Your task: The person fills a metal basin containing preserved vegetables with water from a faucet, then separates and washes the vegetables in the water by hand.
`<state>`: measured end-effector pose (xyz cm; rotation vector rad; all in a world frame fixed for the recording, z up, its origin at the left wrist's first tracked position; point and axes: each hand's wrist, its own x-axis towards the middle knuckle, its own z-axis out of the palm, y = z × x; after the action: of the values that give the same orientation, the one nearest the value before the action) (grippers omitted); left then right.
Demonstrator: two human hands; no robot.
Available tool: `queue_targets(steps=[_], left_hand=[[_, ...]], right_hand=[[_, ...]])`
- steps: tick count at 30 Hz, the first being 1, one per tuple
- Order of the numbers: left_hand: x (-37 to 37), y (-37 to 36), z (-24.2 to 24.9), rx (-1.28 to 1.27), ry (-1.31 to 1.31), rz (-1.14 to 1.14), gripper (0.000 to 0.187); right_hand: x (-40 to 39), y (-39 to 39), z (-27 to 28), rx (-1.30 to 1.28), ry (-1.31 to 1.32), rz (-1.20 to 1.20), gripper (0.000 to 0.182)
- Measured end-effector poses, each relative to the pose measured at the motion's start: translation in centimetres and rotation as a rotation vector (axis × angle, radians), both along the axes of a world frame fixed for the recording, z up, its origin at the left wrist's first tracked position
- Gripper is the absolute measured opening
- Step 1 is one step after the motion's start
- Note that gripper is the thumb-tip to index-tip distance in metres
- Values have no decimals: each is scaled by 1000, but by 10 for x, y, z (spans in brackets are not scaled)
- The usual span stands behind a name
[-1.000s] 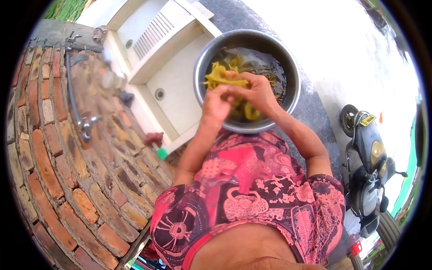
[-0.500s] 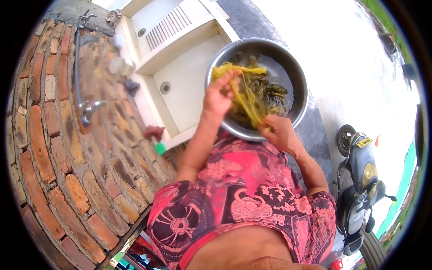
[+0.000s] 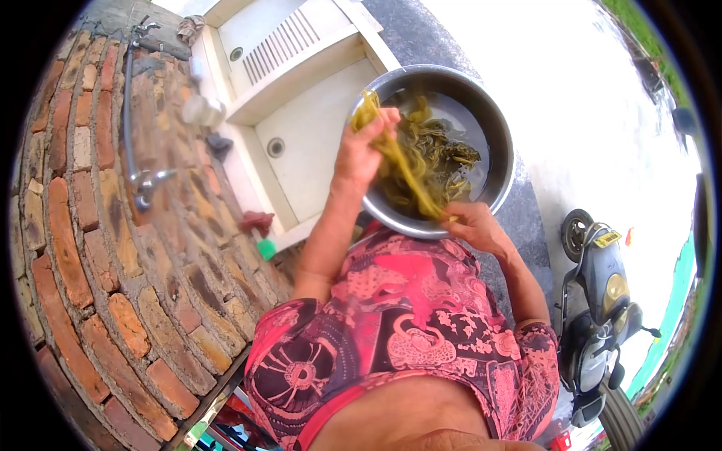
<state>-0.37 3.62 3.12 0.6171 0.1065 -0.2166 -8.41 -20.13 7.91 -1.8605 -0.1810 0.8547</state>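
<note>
A round metal basin (image 3: 508,161) holds water and wet, dark yellow-green leafy greens (image 3: 444,152). My left hand (image 3: 359,152) is closed around a bunch of yellowish stems (image 3: 410,179) above the basin's left rim, and a loop of them sticks up over the fingers. The stems stretch down across the basin to my right hand (image 3: 479,227), whose fingers pinch their lower end at the near rim. Darker leaves lie in the water behind the stems.
A pale double sink (image 3: 316,116) with a ribbed drainboard stands left of the basin. Beyond it are a brick wall (image 3: 98,248), a tap (image 3: 150,179) and a white cup (image 3: 201,110). A parked scooter (image 3: 602,301) stands at the right.
My left hand has shifted slightly left, and the stem piece that pointed right across the basin is now gathered upright in it. My right hand has moved slightly, still at the near rim.
</note>
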Motion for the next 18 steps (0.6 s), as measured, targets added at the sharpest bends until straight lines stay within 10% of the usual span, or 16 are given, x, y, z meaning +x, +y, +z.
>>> queue_targets(steps=[12, 18], left_hand=[[-2, -3, 4, -40, -47, 56, 14], [-7, 3, -16, -205, 98, -90, 14]], right_hand=[[5, -11, -15, -46, -46, 131, 6], [35, -14, 4, 334, 192, -336, 28]])
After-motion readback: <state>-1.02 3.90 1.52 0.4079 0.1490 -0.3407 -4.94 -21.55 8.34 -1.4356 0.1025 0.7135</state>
